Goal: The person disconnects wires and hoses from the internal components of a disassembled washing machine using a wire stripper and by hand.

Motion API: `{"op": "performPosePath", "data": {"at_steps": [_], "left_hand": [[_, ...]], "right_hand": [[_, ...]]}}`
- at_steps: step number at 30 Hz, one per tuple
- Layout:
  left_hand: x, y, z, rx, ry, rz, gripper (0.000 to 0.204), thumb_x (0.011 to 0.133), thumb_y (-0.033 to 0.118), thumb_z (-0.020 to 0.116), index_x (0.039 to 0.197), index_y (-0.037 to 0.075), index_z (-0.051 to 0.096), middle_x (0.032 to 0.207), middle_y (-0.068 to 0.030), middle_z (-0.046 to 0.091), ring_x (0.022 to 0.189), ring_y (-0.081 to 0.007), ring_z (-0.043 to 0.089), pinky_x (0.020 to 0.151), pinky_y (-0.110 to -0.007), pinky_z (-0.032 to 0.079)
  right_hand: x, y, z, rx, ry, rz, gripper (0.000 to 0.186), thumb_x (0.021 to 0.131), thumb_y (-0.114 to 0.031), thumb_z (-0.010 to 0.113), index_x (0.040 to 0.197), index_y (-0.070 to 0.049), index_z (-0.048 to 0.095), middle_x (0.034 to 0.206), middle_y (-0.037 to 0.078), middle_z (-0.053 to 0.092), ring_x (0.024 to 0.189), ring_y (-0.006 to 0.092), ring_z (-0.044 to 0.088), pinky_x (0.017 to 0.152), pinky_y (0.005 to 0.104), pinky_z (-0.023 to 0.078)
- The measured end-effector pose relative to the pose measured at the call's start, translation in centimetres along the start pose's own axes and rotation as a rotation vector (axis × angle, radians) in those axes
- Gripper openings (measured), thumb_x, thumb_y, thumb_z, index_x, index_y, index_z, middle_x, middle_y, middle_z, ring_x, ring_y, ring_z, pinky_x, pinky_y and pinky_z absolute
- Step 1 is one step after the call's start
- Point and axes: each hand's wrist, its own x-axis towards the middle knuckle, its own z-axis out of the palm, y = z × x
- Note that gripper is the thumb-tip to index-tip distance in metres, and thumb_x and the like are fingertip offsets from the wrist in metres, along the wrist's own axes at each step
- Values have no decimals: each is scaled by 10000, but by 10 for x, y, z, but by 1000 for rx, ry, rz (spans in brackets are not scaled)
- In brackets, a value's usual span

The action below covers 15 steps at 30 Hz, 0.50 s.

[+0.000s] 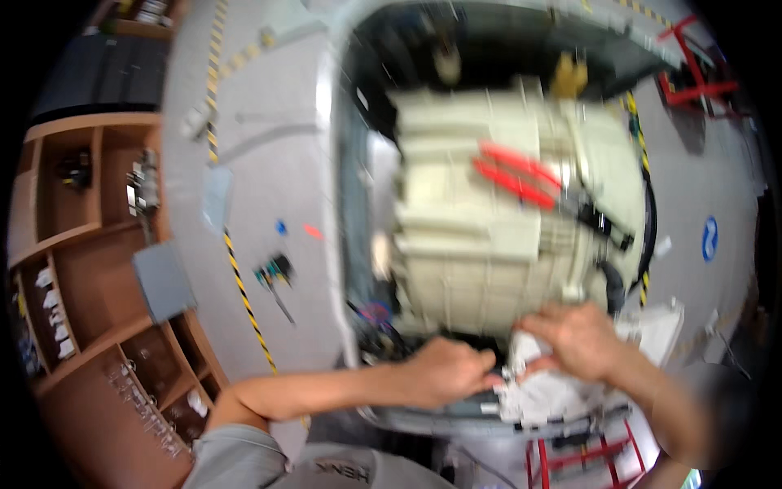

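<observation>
A large cream-coloured ribbed plastic tub (456, 277) lies inside an open grey metal cabinet (327, 163). Red-handled pliers (521, 181) rest on top of it, jaws toward the right. At the cabinet's near edge is a white plastic part (542, 395), blurred by motion. My right hand (582, 338) grips its upper side, thumb and fingers bent around it. Beside its left end, my left hand (448, 371) is closed, the thumb pointing right; whatever its fingers hold is hidden. Dark wiring (383, 330) shows just beyond my left hand.
To the left stands a wooden compartment tray (90, 236) with small parts. A green-black power tool (275, 267) and a blue piece (281, 226) lie on the grey surface, near yellow-black tape (244, 297). Red metal frames (692, 90) stand at far right and near right.
</observation>
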Motion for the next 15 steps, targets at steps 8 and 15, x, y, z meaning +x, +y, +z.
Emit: {"op": "performPosePath", "data": {"at_steps": [8, 15], "left_hand": [[-16, 9, 6, 53, 107, -69, 404, 959, 435, 526, 981, 32, 558, 886, -153, 595, 914, -359, 600, 726, -474, 491], [-9, -7, 15, 7, 12, -35, 455, 986, 452, 478, 982, 1, 544, 923, -208, 575, 925, -421, 586, 773, -482, 475]], "right_hand": [[-1, -4, 2, 53, -64, 82, 742, 701, -703, 665, 1166, -127, 637, 987, 164, 692, 948, 363, 660, 797, 447, 532], [-7, -6, 4, 39, -92, 215, 817, 645, -736, 696, 1151, -95, 666, 1040, 186, 691, 1016, 360, 647, 866, 436, 517]]}}
